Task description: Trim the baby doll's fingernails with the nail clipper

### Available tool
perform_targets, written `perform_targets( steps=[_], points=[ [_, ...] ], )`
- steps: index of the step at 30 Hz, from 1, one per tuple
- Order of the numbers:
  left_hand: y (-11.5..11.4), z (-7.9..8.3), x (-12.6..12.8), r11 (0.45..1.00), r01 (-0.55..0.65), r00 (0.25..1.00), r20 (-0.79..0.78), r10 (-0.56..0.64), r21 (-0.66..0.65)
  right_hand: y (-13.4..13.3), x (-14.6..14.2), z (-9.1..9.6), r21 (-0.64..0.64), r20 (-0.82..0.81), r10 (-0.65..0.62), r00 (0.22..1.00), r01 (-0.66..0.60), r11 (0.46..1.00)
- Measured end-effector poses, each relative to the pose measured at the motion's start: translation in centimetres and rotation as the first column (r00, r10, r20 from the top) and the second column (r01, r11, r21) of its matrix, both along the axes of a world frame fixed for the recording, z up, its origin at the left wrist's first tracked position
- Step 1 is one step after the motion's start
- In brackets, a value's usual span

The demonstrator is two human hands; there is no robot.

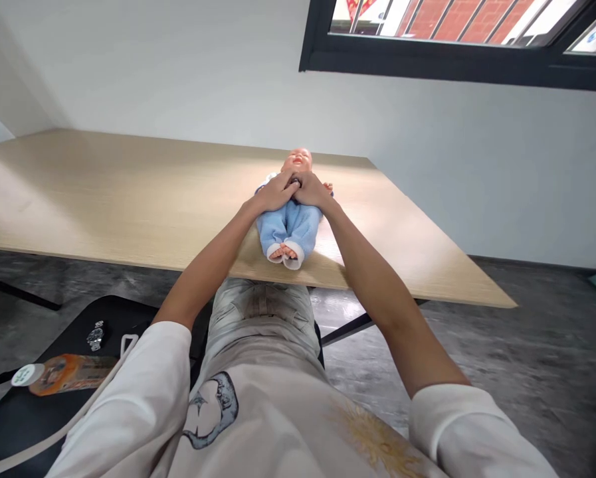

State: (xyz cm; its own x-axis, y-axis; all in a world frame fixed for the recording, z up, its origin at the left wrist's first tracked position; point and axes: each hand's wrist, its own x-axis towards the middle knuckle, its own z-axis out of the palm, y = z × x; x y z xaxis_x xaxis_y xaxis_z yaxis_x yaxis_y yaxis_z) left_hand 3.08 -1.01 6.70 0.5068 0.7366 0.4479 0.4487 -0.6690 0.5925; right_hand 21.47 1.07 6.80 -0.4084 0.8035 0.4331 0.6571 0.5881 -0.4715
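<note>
A loose white T-shirt (258, 425) covers the torso, its wide left sleeve (148, 378) and right sleeve (470, 425) ending around the elbows. A dark-outlined grey graphic (212, 411) and a gold print (377, 441) mark the front. Pale, faded grey jeans (260, 305) show below. The left hand (278, 192) and right hand (311, 190) are bare.

Daylight from the window (457, 40) at far right lays a bright patch across the tabletop (128, 192) around the baby doll (290, 229), with soft glare on the floor (340, 309) near me. Shadows stay faint, and the edges bow outward.
</note>
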Motion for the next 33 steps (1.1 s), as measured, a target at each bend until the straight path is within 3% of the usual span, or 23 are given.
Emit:
perform_targets(
  steps=[12,23,33],
  points=[
    [1.5,-0.9,-0.1,0.998,0.038,0.999,0.032,-0.040,0.054,-1.0,-0.4,0.7,0.018,0.016,0.007,1.000,-0.007,1.000],
    [1.4,-0.8,-0.3,0.997,0.039,0.998,0.039,-0.041,0.063,-3.7,-1.8,2.6,-0.034,0.060,-0.095,0.994,0.097,0.995],
    [2.1,-1.4,-0.2,0.995,0.070,0.992,0.103,-0.078,0.072,-2.2,-1.0,1.6,-0.025,0.073,-0.075,0.995,0.077,0.997]
  ],
)
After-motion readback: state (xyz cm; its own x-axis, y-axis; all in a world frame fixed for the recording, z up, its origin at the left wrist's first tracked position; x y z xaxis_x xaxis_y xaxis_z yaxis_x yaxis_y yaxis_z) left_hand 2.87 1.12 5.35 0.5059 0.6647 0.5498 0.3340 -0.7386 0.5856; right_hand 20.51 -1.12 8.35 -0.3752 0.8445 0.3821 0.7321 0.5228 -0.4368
